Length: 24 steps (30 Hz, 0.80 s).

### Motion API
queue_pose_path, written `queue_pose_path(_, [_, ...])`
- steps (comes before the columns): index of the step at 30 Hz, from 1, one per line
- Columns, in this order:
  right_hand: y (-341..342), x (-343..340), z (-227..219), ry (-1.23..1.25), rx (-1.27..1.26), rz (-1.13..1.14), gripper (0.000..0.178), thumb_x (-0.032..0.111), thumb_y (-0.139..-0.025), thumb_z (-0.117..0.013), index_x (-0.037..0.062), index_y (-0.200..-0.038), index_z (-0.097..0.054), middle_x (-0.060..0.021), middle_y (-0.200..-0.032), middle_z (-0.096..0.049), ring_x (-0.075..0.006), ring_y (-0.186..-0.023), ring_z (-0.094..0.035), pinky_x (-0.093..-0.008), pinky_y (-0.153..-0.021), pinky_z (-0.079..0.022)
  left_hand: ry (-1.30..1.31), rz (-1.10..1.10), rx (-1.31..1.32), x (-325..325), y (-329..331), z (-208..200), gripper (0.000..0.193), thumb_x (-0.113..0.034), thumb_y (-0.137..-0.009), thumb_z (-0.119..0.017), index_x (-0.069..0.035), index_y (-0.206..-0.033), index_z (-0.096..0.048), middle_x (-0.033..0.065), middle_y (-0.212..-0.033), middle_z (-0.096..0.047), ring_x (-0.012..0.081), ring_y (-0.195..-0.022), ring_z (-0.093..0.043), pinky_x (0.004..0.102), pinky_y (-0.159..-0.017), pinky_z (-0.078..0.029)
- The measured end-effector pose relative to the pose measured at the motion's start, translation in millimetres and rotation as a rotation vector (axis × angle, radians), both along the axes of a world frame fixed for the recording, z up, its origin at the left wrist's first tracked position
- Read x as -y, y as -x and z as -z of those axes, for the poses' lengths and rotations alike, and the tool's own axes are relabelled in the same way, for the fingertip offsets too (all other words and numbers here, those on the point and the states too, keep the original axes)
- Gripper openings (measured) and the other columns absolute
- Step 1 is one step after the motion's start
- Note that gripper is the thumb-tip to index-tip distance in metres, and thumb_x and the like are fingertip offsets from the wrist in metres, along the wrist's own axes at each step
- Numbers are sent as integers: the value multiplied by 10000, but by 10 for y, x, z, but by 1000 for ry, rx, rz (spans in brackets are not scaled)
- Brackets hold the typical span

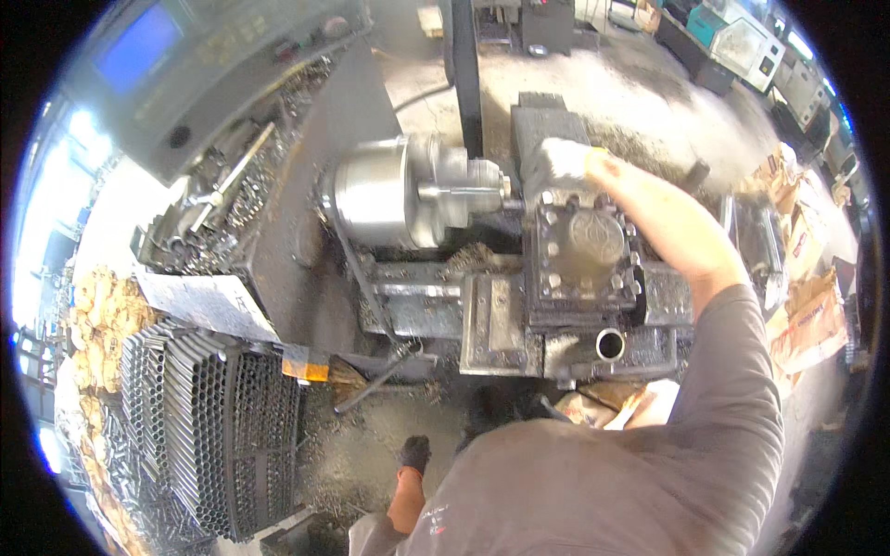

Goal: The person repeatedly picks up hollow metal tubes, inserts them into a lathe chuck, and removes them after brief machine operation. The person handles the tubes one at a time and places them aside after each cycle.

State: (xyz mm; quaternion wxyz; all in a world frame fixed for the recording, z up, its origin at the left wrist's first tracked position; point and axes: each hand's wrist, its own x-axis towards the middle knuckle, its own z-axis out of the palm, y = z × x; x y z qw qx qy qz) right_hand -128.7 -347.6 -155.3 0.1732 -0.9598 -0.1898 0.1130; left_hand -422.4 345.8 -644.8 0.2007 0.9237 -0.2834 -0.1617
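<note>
My right hand (pixel 562 161), in a pale glove, is blurred at the far side of a lathe's square tool post (pixel 586 243), close to its far left corner. Its fingers are smeared, so I cannot make out a grip. Left of it, the lathe chuck (pixel 375 193) has blurred jaws, with a stepped metal part at its centre facing the tool post. My left hand (pixel 415 454), in a dark glove, hangs low in front of the machine, away from its parts; its fingers are too dark to read. A short tube (pixel 609 345) shows its open end on the carriage's near side.
A tall stack of metal tubes (pixel 209 422) stands at the lower left. Metal chips fill a tray (pixel 199 289) behind the chuck's left side. A lever (pixel 382 382) sticks out toward me. Brown paper sacks (pixel 808 320) lie at the right; a control panel (pixel 176 88) is far left.
</note>
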Motion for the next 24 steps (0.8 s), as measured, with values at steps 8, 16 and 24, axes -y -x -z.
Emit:
queue_pose_path(8, [-400,-286,56,186,-476,240,457,371,-936,-787,22,-1226,-730,-160,-1166,-767,-243,-938,-764,-407,-771,-641,365,-294,316,1963,-986,-2666,379,-296,-949,-707,-127,-1288,-688,148,-1248,-722,387,-1162,-682,507,-1036,-526])
queue_pose_path(16, [-755,44,730,264,-319,-70,408,322,-932,-763,9,-1189,-719,-161,-1002,-774,-245,-890,-736,-424,-769,-589,46,238,1167,3952,-2577,-4484,709,-286,-813,-755,-32,-1447,-565,240,-1422,-571,411,-1357,-539,609,-1260,-302])
queue_pose_path(24, [1086,663,-101,-105,252,693,488,238,-782,-840,12,-1188,-694,-241,-1023,-760,-381,-892,-744,-467,-860,-595,160,351,795,4797,-3290,-4207,548,-234,-945,-600,-2,-1438,-547,271,-1404,-582,455,-1394,-487,614,-1275,-223])
